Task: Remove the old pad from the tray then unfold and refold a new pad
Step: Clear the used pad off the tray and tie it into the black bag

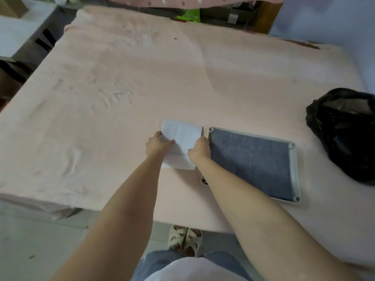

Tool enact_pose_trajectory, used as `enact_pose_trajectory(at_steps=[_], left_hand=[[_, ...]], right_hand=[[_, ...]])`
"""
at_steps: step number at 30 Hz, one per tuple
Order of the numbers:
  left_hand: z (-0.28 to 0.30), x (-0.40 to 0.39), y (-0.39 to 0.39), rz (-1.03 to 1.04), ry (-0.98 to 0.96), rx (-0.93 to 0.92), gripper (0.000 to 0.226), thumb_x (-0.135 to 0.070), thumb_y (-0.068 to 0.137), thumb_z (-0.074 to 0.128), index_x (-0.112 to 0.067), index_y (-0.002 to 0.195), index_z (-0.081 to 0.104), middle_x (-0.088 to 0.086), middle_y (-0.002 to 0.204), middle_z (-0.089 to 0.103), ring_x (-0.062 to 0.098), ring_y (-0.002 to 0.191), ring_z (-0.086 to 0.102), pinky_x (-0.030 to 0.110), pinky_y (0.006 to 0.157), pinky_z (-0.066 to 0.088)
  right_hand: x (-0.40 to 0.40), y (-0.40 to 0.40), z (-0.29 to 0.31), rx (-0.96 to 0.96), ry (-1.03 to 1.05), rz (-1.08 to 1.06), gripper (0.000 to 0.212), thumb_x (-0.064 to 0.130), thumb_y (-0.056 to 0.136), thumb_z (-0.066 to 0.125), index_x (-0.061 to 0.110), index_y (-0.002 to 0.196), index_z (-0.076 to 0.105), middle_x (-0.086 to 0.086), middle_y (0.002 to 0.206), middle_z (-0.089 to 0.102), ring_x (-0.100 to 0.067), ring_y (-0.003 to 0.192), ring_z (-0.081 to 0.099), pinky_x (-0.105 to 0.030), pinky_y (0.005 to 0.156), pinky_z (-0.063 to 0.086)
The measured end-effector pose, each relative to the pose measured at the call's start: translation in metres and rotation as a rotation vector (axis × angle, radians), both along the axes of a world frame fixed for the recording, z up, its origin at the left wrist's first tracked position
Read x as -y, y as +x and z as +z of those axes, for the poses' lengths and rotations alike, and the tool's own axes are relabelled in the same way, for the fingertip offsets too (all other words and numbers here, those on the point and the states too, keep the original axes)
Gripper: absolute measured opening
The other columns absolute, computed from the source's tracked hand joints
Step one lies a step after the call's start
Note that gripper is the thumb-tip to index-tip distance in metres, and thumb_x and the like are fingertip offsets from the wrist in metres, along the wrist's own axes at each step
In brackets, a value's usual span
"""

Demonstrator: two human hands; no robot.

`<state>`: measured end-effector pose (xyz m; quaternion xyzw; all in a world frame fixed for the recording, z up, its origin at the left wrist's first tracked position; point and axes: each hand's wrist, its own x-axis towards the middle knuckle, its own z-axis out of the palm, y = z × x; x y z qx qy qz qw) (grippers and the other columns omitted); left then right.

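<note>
A folded white pad (pixel 182 136) lies on the pink cloth just left of a grey tray (pixel 294 171). My left hand (pixel 157 146) pinches the pad's left edge, thumb on top. My right hand (pixel 199 150) grips its right side, fingers curled over the fold. The pad's upper flap is lifted slightly above a lower layer that shows under my hands. The tray holds a blue-grey pad (pixel 249 161) that fills its floor. My right forearm crosses the tray's near left corner.
A pink cloth (pixel 121 88) covers the whole table. A black plastic bag (pixel 345 134) sits at the right, beyond the tray. The table's near edge runs just behind my forearms, with my sandalled foot (pixel 185 240) on the floor below.
</note>
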<state>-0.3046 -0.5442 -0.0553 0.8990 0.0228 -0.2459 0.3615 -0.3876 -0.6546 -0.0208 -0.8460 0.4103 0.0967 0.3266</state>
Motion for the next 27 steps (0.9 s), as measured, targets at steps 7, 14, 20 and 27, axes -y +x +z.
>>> enact_pose_trajectory(at_steps=[7,14,20,27], left_hand=[[0.002,0.006,-0.014,-0.149,0.289,0.370,0.061,-0.035,0.082,0.062,-0.012,0.134,0.041,0.014,0.130,0.044,0.031,0.123,0.038,0.036,0.099,0.030],[-0.019,0.005,-0.022,-0.898,0.582,0.615,0.060,-0.038,0.101,0.011,-0.010,0.148,-0.014,0.005,0.158,-0.016,0.020,0.144,-0.018,0.039,0.118,-0.010],[-0.032,-0.002,-0.018,-0.890,0.499,0.612,0.058,-0.039,0.102,0.009,-0.011,0.149,-0.009,0.004,0.158,-0.011,0.018,0.145,-0.013,0.036,0.118,-0.009],[-0.034,-0.005,-0.016,-0.890,0.458,0.585,0.059,-0.040,0.102,0.013,-0.010,0.149,-0.007,0.006,0.158,-0.009,0.020,0.146,-0.011,0.035,0.118,-0.010]], right_hand=[[-0.015,0.003,0.002,-0.150,-0.358,0.203,0.053,0.010,0.095,0.048,-0.010,0.138,0.024,-0.022,0.140,0.034,-0.031,0.127,0.041,-0.034,0.102,0.042],[-0.025,-0.001,-0.021,-0.319,-0.582,0.656,0.062,0.024,0.101,0.023,0.003,0.147,-0.014,-0.011,0.157,-0.018,-0.026,0.144,-0.019,-0.040,0.119,-0.008],[-0.018,-0.009,-0.037,-0.322,-0.644,0.706,0.056,0.031,0.103,0.012,0.004,0.148,-0.010,-0.011,0.158,-0.013,-0.025,0.146,-0.013,-0.041,0.118,-0.009],[-0.011,-0.017,-0.035,-0.354,-0.713,0.732,0.063,0.042,0.102,0.009,0.003,0.148,-0.007,-0.015,0.158,-0.009,-0.027,0.146,-0.009,-0.043,0.116,-0.009]])
